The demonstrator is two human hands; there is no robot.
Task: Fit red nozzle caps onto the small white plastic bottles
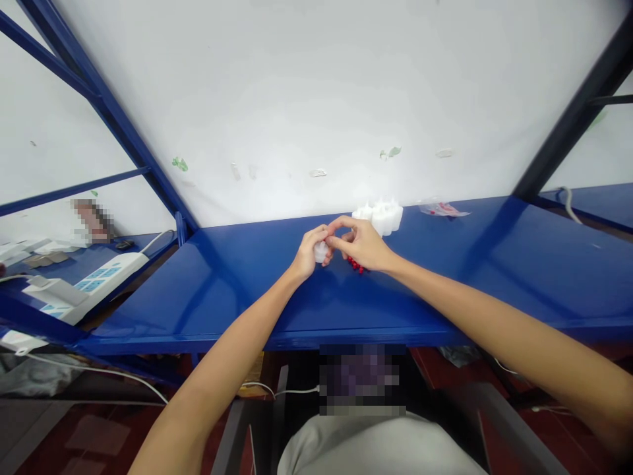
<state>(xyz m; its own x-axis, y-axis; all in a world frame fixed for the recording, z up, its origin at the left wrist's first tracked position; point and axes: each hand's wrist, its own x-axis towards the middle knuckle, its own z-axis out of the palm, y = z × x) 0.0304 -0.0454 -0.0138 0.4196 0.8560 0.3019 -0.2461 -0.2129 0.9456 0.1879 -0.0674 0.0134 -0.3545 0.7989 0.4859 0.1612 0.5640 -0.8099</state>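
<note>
My left hand [310, 252] is wrapped round a small white bottle [320, 251] above the blue table [237, 264]. My right hand [360, 243] meets it at the bottle's top, thumb and index finger pinched together; what lies between those fingertips is too small to make out. Several small red pieces [356, 266] lie on the table just below my right hand. Behind that hand stand several white bottles [384, 218] with pointed tips, partly hidden by it.
A clear plastic bag [445, 209] with red bits lies at the back, right of the bottles. On the left are a white power strip [106, 280] and blue frame posts [123, 138]. A dark post [568, 119] rises at the right. The wall is behind.
</note>
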